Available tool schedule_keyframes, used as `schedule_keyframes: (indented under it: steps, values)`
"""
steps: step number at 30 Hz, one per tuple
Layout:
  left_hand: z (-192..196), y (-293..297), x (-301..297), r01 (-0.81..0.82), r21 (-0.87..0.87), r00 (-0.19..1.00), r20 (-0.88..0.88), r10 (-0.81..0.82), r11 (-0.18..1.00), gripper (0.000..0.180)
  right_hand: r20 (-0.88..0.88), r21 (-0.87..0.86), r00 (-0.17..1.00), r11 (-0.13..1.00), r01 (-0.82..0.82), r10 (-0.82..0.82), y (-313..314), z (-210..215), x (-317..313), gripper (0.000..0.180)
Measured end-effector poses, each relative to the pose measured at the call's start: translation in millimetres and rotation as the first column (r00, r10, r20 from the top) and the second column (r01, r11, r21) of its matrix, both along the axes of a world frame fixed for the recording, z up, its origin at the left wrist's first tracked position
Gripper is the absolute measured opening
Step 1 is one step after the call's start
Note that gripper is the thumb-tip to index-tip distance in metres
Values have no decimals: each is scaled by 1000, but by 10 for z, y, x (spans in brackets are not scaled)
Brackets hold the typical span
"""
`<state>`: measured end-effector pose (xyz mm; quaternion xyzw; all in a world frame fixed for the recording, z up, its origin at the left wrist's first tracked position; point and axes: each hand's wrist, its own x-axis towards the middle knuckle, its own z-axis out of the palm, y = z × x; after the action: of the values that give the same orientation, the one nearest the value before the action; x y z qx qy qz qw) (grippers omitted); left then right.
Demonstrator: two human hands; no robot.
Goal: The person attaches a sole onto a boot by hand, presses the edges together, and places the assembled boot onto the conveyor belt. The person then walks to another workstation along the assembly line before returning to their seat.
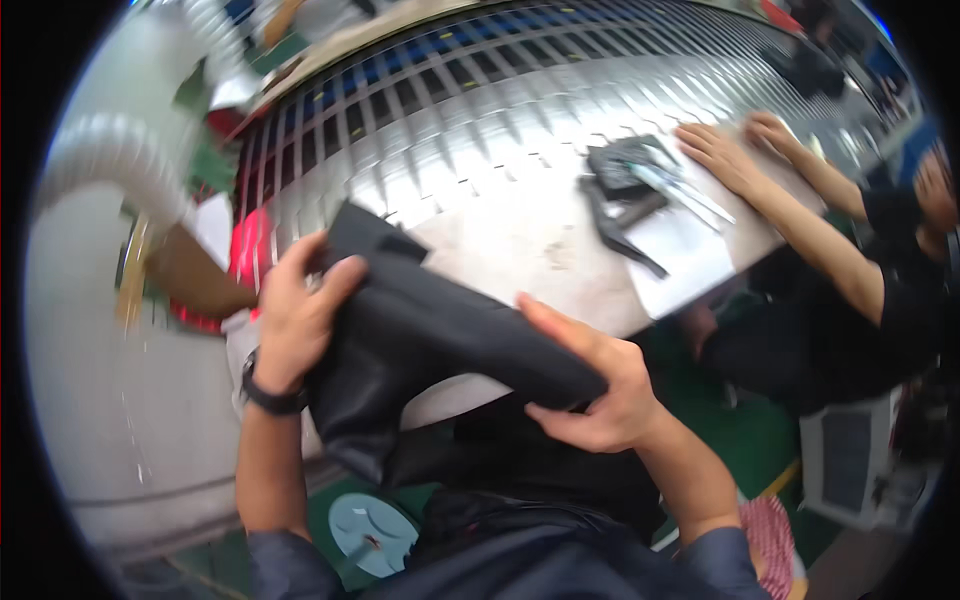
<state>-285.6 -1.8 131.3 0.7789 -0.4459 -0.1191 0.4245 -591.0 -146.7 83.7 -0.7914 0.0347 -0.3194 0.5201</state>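
1. A black, leather-like piece fills the middle of the view, held up in front of the person's body, over the near edge of a worktable. It looks smooth and softly shiny, with a stiff, angular flap at its upper left, a broad body and a narrower arm reaching right. Its lower edge curves inward like an arch; motion blur softens the detail.
2. The left hand, a dark band on its wrist, is clamped on the piece's upper left, thumb and fingers bent around the edge.
3. The right hand grips the narrow right end, digits spread above and below it, closed against the material.
4. Beyond, the worktable has a pale, flat, stained surface and shiny metal slats.
5. To the right, dark curved parts lie by a white sheet, near a co-worker's hands.
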Motion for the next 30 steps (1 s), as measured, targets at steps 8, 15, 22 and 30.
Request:
schedule_keyframes:
  steps: [8,15,22,30]
  values:
    - [-206,-6,-149,-58,-47,956,284,69,997,50,-305,193,940,977,-96,152,-105,-147,273,78]
    - [-291,-101,-103,142,-29,937,327,-125,989,44,-451,215,848,956,-200,278,-306,159,707,82]
    - [-390,-249,-34,113,-61,909,410,-78,992,51,-590,124,764,964,-234,261,-213,262,956,79]
    - [-460,-273,-25,80,-143,871,492,0,986,54,-587,37,764,952,-304,267,-212,278,992,80]
